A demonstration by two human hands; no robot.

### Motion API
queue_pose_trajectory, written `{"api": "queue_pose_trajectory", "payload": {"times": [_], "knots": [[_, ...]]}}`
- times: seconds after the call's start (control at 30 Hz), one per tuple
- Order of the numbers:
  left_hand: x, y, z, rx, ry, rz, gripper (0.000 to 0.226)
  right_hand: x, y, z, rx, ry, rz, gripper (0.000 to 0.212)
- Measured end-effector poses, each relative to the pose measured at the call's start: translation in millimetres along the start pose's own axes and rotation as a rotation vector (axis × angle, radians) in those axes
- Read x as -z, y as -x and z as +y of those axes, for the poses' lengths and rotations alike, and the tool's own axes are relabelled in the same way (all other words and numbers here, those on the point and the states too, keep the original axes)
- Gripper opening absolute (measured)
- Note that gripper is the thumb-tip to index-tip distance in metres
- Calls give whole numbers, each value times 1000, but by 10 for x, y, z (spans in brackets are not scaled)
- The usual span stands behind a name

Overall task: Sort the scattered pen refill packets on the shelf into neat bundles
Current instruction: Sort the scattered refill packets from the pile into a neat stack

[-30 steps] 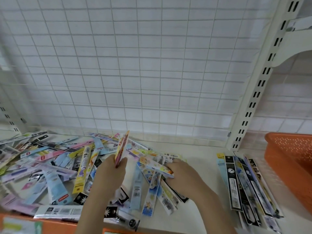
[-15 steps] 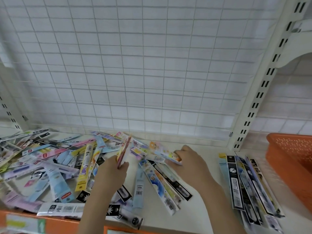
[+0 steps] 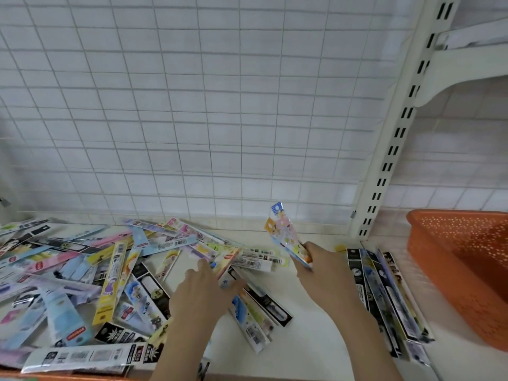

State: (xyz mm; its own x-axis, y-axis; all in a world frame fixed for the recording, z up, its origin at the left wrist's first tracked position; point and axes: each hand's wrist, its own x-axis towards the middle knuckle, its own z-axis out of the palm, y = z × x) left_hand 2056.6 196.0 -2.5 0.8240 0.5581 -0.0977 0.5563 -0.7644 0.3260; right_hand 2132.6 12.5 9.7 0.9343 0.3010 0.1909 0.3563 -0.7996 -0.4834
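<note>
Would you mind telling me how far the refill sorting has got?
Early days. Done: one aligned bundle of black and blue packets lies beside the orange perforated plastic basket. In hand: the right hand holds a few pastel cartoon-print packets upright, while the left hand grips an orange-edged packet in the heap. Left: the big mixed pile of loose colourful packets still covers the white shelf.

Glossy plastic refill packets [image 3: 115, 273]; perforated orange plastic basket [image 3: 464, 259]; matt shelf [image 3: 310, 334]; wire grid [image 3: 192, 105], probably coated metal
</note>
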Motion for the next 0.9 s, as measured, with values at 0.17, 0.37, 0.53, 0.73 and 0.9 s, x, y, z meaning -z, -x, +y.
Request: {"api": "queue_pose_trajectory", "payload": {"times": [0.17,0.37,0.53,0.73,0.9], "knots": [[-52,40,46,17,-21,-81,84,-50,44,35,33,-10,-57,14],[-25,-8,-25,49,138,-67,37,-98,54,20,46,-19,-76,16],[45,10,-126,45,215,-29,34,-121,50,-30,62,10,-91,18],[177,25,-258,88,508,-67,41,-134,54,-89,85,43,-111,20],[381,-19,-360,134,602,1,34,-182,39,-123,76,30,-108,20]]}}
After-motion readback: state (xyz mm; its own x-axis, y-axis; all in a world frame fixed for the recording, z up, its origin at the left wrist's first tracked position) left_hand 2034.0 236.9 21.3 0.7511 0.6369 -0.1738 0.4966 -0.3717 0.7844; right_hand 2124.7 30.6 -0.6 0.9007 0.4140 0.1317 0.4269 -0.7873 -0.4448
